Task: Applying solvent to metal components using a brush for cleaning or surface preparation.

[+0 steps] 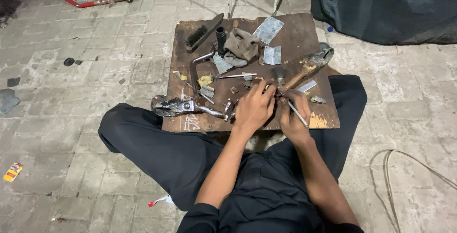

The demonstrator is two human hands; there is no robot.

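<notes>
Small part: held between both hands at the near edge of the tabletop (295, 38), under the left hand's (254, 107) fingertips; it is mostly hidden, so its kind cannot be told.
Left hand: fingers curled and pressed down over the part, steadying it; whether it pinches or only presses cannot be told.
Right hand: the right hand (293, 114) is closed round a thin metal rod (298, 114), pen-fashion, its far tip aimed at the part just beside the left fingertips.
Risk, slip: the rod's tip looks very close to the left fingers; if it skids off the part, it would likely jab them.
Risk, part: a small piece held only by fingertips could spring loose and drop among the scraps or off the near edge onto the lap.
Left of the hands: a bent chrome lever (190, 107) overhangs the board's edge; a nudge from the left forearm could tip it to the paved floor (57, 118).
Beyond the hands: a wooden-handled hammer (304, 71) lies just past the right hand, and metal offcuts (269, 29) with sharp-looking edges lie farther off, a hazard to a reaching hand.
Farthest: a brush (202, 32) and a crumpled rag (242, 46) at the far side of the tabletop.
</notes>
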